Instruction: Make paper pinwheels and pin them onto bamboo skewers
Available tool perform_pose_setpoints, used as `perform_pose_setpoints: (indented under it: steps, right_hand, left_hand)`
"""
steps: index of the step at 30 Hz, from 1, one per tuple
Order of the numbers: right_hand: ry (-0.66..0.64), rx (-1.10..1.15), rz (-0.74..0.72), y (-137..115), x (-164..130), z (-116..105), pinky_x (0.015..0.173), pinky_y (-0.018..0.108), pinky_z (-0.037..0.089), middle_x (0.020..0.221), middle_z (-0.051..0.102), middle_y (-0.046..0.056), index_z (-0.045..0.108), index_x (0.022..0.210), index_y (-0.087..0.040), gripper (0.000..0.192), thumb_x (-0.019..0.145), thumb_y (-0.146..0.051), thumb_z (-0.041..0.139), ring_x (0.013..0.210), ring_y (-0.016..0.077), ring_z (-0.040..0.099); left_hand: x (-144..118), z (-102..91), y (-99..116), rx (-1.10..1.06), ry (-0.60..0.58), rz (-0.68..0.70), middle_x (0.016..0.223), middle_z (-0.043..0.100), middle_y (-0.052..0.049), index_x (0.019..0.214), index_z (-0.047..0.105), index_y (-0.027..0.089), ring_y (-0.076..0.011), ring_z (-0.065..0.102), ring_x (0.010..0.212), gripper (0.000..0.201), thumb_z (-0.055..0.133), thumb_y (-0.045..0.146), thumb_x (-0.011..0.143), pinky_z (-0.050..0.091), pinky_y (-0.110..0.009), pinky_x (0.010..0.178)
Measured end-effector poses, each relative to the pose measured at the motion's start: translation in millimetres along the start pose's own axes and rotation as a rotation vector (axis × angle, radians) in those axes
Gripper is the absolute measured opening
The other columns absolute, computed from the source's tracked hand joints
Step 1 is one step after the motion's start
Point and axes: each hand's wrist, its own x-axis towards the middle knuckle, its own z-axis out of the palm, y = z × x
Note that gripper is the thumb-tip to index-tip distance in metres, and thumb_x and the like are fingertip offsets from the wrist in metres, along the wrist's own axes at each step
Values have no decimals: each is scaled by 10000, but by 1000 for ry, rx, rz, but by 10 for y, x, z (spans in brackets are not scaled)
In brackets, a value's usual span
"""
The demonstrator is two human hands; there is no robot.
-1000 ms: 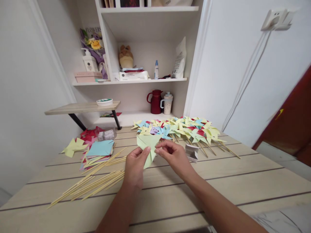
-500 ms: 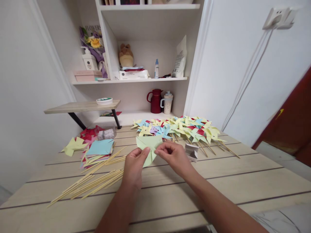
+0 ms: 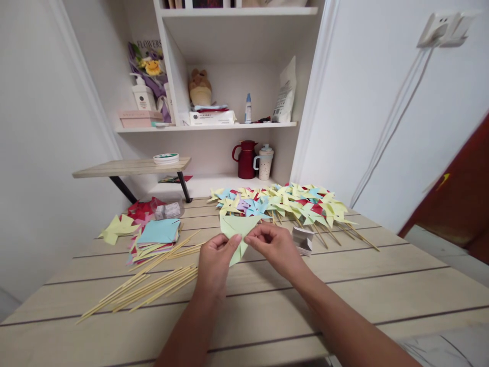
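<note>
A light green paper sheet (image 3: 240,224), partly folded toward its middle, is held up over the table between both hands. My left hand (image 3: 218,257) pinches its left side, thumb on top. At the paper's middle right, the thumb and fingers of my right hand (image 3: 272,246) are pressed together on it; the fingertips partly hide the fold. Just beyond the paper lie several finished paper pinwheels (image 3: 282,201) on sticks. Loose wooden sticks (image 3: 153,290) are spread to the left of my left hand, and a small open box (image 3: 303,240) sits right of my right hand.
A stack of coloured paper (image 3: 158,232) lies at the left, with a yellow paper pinwheel shape (image 3: 117,229) and a clear plastic box (image 3: 168,209) near it. A small raised shelf (image 3: 130,167) stands behind. A red jug (image 3: 246,160) and a cup (image 3: 264,163) are at the back.
My left hand has shifted slightly right, closer to my right hand, and the green paper has moved a little right with it. The view has also shifted slightly.
</note>
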Motion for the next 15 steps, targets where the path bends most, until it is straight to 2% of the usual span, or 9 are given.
perform_pose_setpoints:
  steps: [3,9,15]
  right_hand:
    - [-11,8,24,-4,-4,2,545,250,323,572,503,-41,658,655,-183,159,781,-275,684,559,115,418]
    - [-21,13,36,-16,-4,5,546,253,322,590,522,-34,650,654,-187,155,777,-277,676,570,120,429]
    - [-19,3,43,-27,2,-4,544,254,304,567,488,-42,631,632,-186,163,765,-270,676,562,117,419]
  left_hand:
    - [4,7,-4,-11,15,-13,731,721,-41,846,756,131,-173,640,711,364,846,411,632,494,-276,716]
    - [15,-18,-43,46,49,23,642,669,-9,725,729,131,-144,596,648,321,834,423,639,465,-245,649]
    - [20,6,-33,64,54,12,688,700,-33,758,732,129,-159,619,669,332,835,414,624,466,-244,639]
